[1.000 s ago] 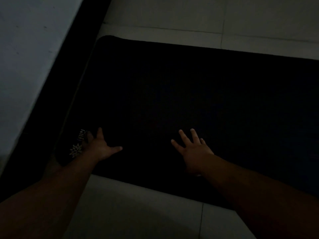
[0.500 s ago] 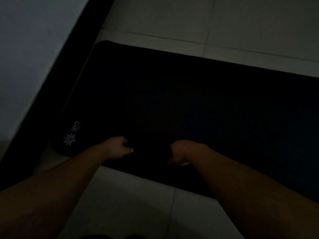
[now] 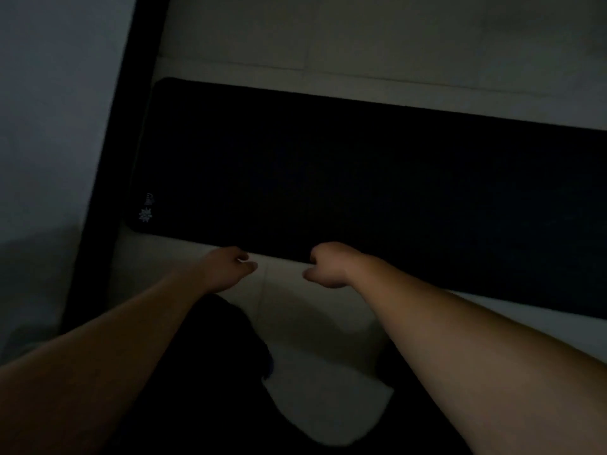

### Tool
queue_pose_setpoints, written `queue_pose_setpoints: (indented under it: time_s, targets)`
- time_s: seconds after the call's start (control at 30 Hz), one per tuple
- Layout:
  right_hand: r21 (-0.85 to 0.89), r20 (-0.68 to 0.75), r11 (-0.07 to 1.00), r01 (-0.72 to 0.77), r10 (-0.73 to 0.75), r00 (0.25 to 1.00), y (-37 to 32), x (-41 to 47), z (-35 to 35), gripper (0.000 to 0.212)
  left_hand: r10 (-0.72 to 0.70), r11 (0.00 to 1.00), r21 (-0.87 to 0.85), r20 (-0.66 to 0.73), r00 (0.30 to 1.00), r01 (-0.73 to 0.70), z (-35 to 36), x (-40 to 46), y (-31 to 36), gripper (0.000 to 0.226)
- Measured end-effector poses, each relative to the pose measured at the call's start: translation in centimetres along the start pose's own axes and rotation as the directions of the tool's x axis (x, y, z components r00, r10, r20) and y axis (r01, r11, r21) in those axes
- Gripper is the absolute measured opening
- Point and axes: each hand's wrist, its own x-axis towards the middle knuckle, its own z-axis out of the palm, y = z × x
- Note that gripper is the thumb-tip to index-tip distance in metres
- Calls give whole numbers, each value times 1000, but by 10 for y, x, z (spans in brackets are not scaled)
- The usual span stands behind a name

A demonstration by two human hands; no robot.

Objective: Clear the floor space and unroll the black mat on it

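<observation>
The black mat (image 3: 361, 178) lies unrolled and flat on the pale tiled floor (image 3: 377, 37), with a small white logo (image 3: 145, 214) at its left end. My left hand (image 3: 230, 265) hovers over the floor just short of the mat's near edge, fingers curled in. Beside it, my right hand (image 3: 328, 265) sits at that same edge as a loose fist. I see nothing held in either hand, and the dim light hides fine detail.
A black skirting strip (image 3: 111, 178) runs along the grey wall (image 3: 49, 110) at the left, against the mat's left end. My dark-clothed legs (image 3: 203, 372) fill the bottom. Bare tiles lie beyond the mat and between it and my legs.
My hands went from flat and spread on the mat to curled fists, then drew back towards me to the mat's near edge. The view pulled back, and my legs now show.
</observation>
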Motion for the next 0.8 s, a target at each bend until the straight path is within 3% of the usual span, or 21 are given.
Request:
queue_pose_setpoints:
  time_s: [0.13,0.3,0.43,0.63,0.8]
  targets:
    - [32,15,999,-11,10,1000,15,-119,-22,23,-58,998,-7,73,996,59,-5,-103,44,57]
    - [125,7,992,7,-8,1000,38,-259,-46,35,-61,982,184,80,995,45,-29,-223,102,55]
    - [180,81,983,-35,21,997,77,-359,-51,30,15,967,254,48,999,-27,-39,-297,156,47]
    - [347,-28,927,-146,165,986,122,-453,-56,26,149,929,329,90,985,-170,-47,-358,224,38]
    - [497,-150,844,-201,312,938,140,-493,-51,33,192,863,434,195,962,-261,-64,-353,250,49]
